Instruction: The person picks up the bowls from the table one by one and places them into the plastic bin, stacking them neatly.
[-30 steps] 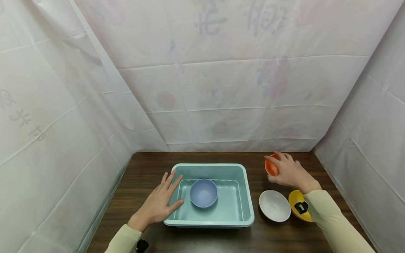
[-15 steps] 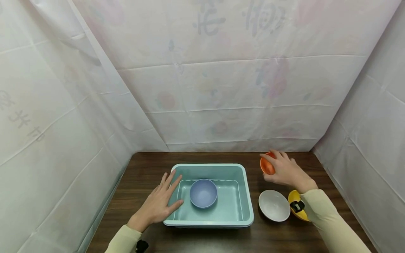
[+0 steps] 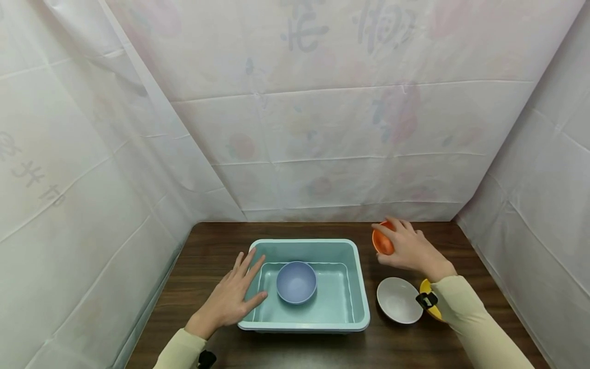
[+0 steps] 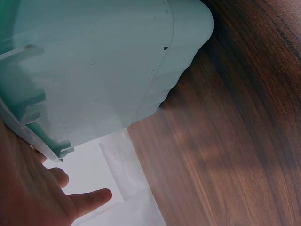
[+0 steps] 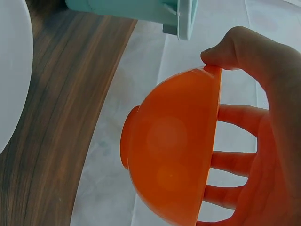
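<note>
- Over the far right part of the dark wooden table (image 3: 322, 353), the right hand (image 3: 407, 251) grips the orange bowl (image 3: 383, 243) by its rim: thumb on the near edge, fingers reaching across the mouth.
- Position: orange bowl just right of the basin's (image 3: 304, 326) far right corner, beyond the white bowl (image 3: 400, 301). Its foot shows free in the right wrist view, against the cloth (image 5: 127, 84), so I judge it lifted. Exact tilt: cannot tell.
- Left hand (image 3: 229, 300): fingers straight and spread across the basin's left rim, gripping nothing. Contact with the rim: not certain.
- Inside the basin: purple bowl (image 3: 297, 282), upright, about mid-floor.
- Right of the basin: white bowl upright, near its side wall; yellow bowl (image 3: 435, 312) partly hidden by the right sleeve (image 3: 465, 302) and wrist camera (image 3: 427, 300).
- Handling (judgement): thumb pressure should be firm but moderate; the smooth, glossy rim could slip or turn.
- A level bowl, foot down, would make any release gentler.
- Any path across the basin wants height enough for the foot to clear the rim and the purple bowl.
- Risk: the low right forearm could brush the yellow bowl; a raised wrist would help.
- Left palm: well placed to steady the basin if bumped.
</note>
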Action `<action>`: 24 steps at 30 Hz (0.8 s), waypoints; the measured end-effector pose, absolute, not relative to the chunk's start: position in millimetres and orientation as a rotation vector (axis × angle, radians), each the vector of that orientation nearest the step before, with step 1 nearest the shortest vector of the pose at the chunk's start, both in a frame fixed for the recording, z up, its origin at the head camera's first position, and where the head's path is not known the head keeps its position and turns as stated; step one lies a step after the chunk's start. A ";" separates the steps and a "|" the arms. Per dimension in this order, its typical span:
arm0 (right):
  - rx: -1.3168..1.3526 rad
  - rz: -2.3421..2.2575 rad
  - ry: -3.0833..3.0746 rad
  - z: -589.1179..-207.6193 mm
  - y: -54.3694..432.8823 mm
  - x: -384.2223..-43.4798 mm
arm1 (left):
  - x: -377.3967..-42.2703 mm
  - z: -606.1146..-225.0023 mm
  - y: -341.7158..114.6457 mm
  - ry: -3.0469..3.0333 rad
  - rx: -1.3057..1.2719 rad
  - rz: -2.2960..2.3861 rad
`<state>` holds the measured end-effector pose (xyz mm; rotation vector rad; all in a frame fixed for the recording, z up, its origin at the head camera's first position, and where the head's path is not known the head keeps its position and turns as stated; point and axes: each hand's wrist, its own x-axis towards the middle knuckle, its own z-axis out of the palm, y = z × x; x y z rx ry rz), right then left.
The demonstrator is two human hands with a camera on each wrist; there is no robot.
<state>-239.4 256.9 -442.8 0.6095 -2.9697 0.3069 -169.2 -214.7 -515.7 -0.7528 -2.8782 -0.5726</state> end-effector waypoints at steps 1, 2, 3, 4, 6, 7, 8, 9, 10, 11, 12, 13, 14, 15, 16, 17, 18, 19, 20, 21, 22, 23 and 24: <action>0.612 0.308 -2.968 -442.7 255.9 -239.2 | -169.2 -515.7 -214.7 -2.879 -0.751 -0.572; 0.614 0.309 -2.966 -442.6 255.0 -238.9 | -169.0 -515.6 -214.6 -2.880 -0.750 -0.573; 0.619 0.309 -2.962 -442.5 253.9 -239.0 | -168.9 -515.6 -214.6 -2.879 -0.748 -0.576; 0.623 0.308 -2.960 -442.6 253.1 -239.1 | -168.8 -515.5 -214.4 -2.878 -0.747 -0.577; 0.631 0.310 -2.955 -442.8 251.5 -239.9 | -168.6 -515.5 -214.1 -2.874 -0.744 -0.581; 0.635 0.311 -2.953 -442.8 250.9 -240.3 | -168.8 -515.8 -214.0 -2.870 -0.742 -0.581; 0.641 0.311 -2.950 -442.7 250.0 -240.6 | -168.7 -515.8 -213.9 -2.870 -0.742 -0.584; 0.645 0.311 -2.949 -442.3 249.3 -241.0 | -168.8 -515.8 -213.8 -2.869 -0.741 -0.586; 0.647 0.312 -2.948 -441.8 248.5 -241.1 | -168.9 -515.8 -213.7 -2.869 -0.740 -0.583; 0.651 0.313 -2.944 -441.3 247.5 -241.3 | -168.9 -515.8 -213.8 -2.869 -0.739 -0.582; 0.654 0.314 -2.941 -440.2 246.3 -241.1 | -169.3 -516.2 -214.0 -2.868 -0.739 -0.579; 0.659 0.315 -2.938 -439.3 244.9 -240.7 | -169.3 -516.2 -214.1 -2.868 -0.740 -0.580; 0.662 0.316 -2.933 -438.6 243.5 -240.5 | -169.0 -515.8 -214.1 -2.870 -0.741 -0.582; 0.665 0.319 -2.929 -437.7 242.1 -240.5 | -169.1 -515.8 -214.2 -2.870 -0.740 -0.580; 0.671 0.321 -2.922 -436.7 240.7 -240.5 | -169.1 -515.7 -214.3 -2.870 -0.740 -0.579; 0.680 0.322 -2.917 -435.9 239.4 -240.5 | -169.3 -515.9 -214.5 -2.870 -0.740 -0.577; 0.685 0.321 -2.914 -435.0 238.0 -240.6 | -169.5 -516.2 -214.7 -2.869 -0.739 -0.578; 0.690 0.318 -2.911 -434.2 236.7 -240.6 | -169.4 -515.7 -214.5 -2.874 -0.740 -0.579; 0.696 0.313 -2.908 -433.5 235.6 -240.9 | -169.5 -515.6 -214.5 -2.876 -0.740 -0.579; 0.703 0.307 -2.904 -432.6 234.4 -241.0 | -169.5 -515.6 -214.5 -2.877 -0.741 -0.580; 0.709 0.301 -2.902 -432.0 233.2 -240.9 | -169.5 -515.6 -214.5 -2.879 -0.741 -0.580; 0.711 0.297 -2.902 -431.4 232.1 -240.8 | -169.6 -515.6 -214.4 -2.879 -0.742 -0.581; 0.713 0.294 -2.903 -430.8 230.9 -240.8 | -169.4 -515.3 -214.2 -2.881 -0.743 -0.585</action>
